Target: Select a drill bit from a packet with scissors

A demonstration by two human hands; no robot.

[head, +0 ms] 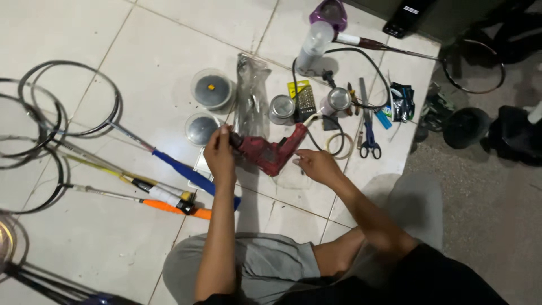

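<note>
Red electric drill [270,151], on floor tiles: left hand [219,153] pinched its chuck at nine o'clock; right hand [316,165] rested loosely curled, empty, beside the handle. Steadying the body seemed advisable.

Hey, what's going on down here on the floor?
A person sits on the white tiled floor with a red corded electric drill lying in front of them. The left hand grips the drill's front end, and the right hand rests by its handle. Unstrung badminton rackets with coloured grips lie to the left; blue-handled scissors and small metal tins lie beyond.
</note>
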